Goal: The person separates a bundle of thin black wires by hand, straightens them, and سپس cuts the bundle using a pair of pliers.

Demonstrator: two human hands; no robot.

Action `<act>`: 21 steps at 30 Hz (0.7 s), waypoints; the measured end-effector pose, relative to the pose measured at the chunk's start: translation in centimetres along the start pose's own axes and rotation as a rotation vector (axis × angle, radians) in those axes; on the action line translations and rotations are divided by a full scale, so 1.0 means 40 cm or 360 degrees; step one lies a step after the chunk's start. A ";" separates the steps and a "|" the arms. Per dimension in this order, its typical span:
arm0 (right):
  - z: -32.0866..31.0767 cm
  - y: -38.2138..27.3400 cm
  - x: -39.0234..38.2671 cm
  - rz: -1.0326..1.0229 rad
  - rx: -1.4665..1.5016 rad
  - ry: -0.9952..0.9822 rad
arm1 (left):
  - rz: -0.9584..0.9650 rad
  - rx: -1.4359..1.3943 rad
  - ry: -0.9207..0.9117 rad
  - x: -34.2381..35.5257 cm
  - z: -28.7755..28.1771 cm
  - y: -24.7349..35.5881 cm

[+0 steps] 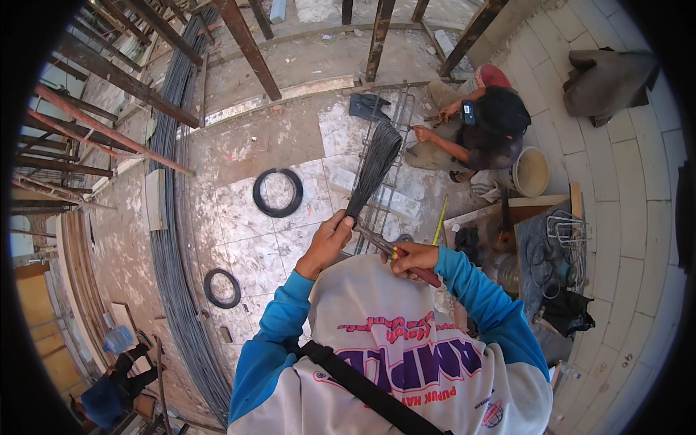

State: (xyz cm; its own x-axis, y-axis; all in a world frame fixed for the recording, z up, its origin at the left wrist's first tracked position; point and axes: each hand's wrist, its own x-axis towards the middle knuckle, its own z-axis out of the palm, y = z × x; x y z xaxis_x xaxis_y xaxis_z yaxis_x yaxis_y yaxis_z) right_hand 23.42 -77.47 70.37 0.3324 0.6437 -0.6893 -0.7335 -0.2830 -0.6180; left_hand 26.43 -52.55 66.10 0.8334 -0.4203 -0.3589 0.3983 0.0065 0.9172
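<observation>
A thick bundle of dark tie wire (pixel 375 161) fans out ahead of me, its narrow end held in my left hand (pixel 330 239). My right hand (pixel 415 261) is closed around the red handles of a pair of pincers (pixel 378 242). The pincers' metal jaws point left, to the narrow end of the bundle, right beside my left fingers. Whether the jaws touch the wire I cannot tell. Beneath and beyond the bundle lies a rebar cage (pixel 397 148) on the floor.
A co-worker (pixel 475 134) crouches at the far right by the cage, near a bucket (pixel 531 172). Two wire coils (pixel 278 193) lie on the floor at left, beside long steel bars (pixel 174 290). A yellow tape measure (pixel 440 221) and a cluttered bench (pixel 540 254) are at right.
</observation>
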 end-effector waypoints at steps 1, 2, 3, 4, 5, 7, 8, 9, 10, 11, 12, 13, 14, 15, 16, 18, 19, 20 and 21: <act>0.015 -0.003 0.000 -0.0101 0.0207 0.0059 | 0.0061 0.0030 -0.0030 0.005 -0.004 0.011; 0.019 0.015 0.013 -0.0120 -0.0136 0.0280 | 0.0056 0.0017 -0.0026 0.008 -0.005 0.026; 0.029 0.031 0.016 -0.0121 -0.0141 0.0279 | 0.0060 0.0017 -0.0023 0.009 -0.007 0.028; 0.041 0.046 0.018 -0.0459 -0.0493 0.0649 | 0.0053 -0.0053 -0.0018 0.010 -0.008 0.029; 0.046 0.052 0.017 -0.0800 -0.0846 0.1017 | 0.0045 -0.0123 -0.0014 0.011 -0.008 0.030; 0.049 0.027 0.006 -0.0833 -0.1099 0.1108 | 0.0058 -0.0135 0.0024 0.000 -0.009 0.040; 0.050 0.013 -0.001 -0.0863 -0.1354 0.1202 | 0.0072 -0.0146 0.0057 -0.004 -0.009 0.044; 0.051 0.004 -0.007 -0.0861 -0.1357 0.1200 | 0.0073 -0.0150 0.0059 -0.005 -0.007 0.043; 0.051 -0.004 -0.012 -0.0816 -0.1477 0.1169 | 0.0084 -0.0117 0.0078 -0.005 -0.005 0.043; 0.052 -0.006 -0.014 -0.0771 -0.1595 0.1137 | 0.0095 -0.0085 0.0098 -0.004 -0.004 0.041; 0.054 -0.008 -0.014 -0.0770 -0.1598 0.1135 | 0.0096 -0.0087 0.0100 -0.002 -0.002 0.040; 0.058 -0.009 -0.012 -0.0688 -0.1639 0.1130 | 0.0084 -0.0092 0.0122 0.001 0.000 0.036; 0.061 -0.011 -0.011 -0.0606 -0.1680 0.1124 | 0.0072 -0.0097 0.0145 0.003 0.002 0.033; 0.060 -0.009 -0.008 -0.0608 -0.1681 0.1122 | 0.0073 -0.0097 0.0146 0.003 0.005 0.029; 0.058 -0.006 -0.004 -0.0774 -0.1768 0.1161 | 0.0027 -0.0090 0.0175 0.003 0.008 0.026; 0.058 -0.001 -0.001 -0.0940 -0.1850 0.1197 | -0.0023 -0.0082 0.0203 0.000 0.011 0.023; 0.060 0.003 0.000 -0.0864 -0.1800 0.1172 | -0.0034 -0.0120 0.0191 -0.001 0.011 0.024; 0.062 0.006 0.000 -0.0788 -0.1748 0.1146 | -0.0045 -0.0158 0.0179 -0.003 0.012 0.023; 0.066 -0.001 -0.003 -0.0789 -0.1747 0.1145 | -0.0045 -0.0157 0.0181 -0.004 0.013 0.023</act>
State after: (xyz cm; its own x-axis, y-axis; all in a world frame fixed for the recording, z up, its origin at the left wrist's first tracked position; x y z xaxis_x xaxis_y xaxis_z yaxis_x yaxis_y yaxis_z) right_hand 21.82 -75.65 71.46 0.8889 0.4333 -0.1486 0.2686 -0.7559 -0.5971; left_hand 26.46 -52.94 67.07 0.8570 -0.3162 -0.4070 0.4535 0.0875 0.8869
